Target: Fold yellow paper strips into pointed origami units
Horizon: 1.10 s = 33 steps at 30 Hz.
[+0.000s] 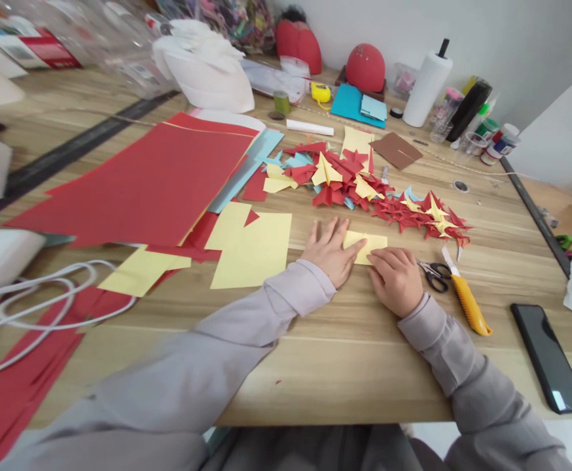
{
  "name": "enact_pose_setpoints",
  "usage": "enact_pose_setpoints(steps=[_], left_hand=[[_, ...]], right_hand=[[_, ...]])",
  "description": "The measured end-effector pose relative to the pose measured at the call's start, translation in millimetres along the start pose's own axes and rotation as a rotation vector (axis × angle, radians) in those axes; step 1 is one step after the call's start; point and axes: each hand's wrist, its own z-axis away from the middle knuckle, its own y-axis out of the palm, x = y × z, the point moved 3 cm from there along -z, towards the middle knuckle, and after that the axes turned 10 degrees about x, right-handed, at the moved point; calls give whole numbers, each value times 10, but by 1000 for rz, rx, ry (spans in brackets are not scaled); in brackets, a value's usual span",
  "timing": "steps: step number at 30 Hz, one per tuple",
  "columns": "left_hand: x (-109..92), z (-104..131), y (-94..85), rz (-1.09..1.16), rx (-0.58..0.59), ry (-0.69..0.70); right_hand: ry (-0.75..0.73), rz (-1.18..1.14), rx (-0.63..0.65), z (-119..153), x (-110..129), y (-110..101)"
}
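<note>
A small yellow piece of paper (pixel 377 242) lies on the wooden table in front of me. My left hand (pixel 329 252) rests flat with its fingers spread, and its thumb and side press on the paper's left part. With curled fingers, my right hand (pixel 396 278) pinches the paper's lower right edge. Just beyond lies a pile of folded red, yellow and blue paper shapes (pixel 335 173), joined by a cluster of red and yellow ones (pixel 428 212) to the right. Black-handled scissors (pixel 436 275) and a yellow utility knife (pixel 467 301) lie beside my right hand.
Large red sheets (pixel 168 176) and yellow sheets (pixel 256 252) spread to the left, near a white cable (pixel 89 267). A black phone (pixel 548 356) lies at the right edge. Behind stand a white bottle (pixel 426 88), a yellow tape measure (pixel 320 93) and blue paper (pixel 349 101).
</note>
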Motion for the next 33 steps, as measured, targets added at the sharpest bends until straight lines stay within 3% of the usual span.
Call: enact_pose_setpoints(steps=[9,13,16,24,33], left_hand=[[-5,8,-53,24,-84,64],[-41,25,-89,13,-188,268],[-45,21,-70,14,-200,385],[-83,13,-14,-140,-300,466],[-216,66,-115,-196,-427,524]], right_hand=[[-27,40,74,-31,-102,81],[-28,27,70,-49,-102,58],[-36,39,42,-49,-103,57],[-70,38,12,-55,-75,55],[-127,98,-28,-40,-30,38]])
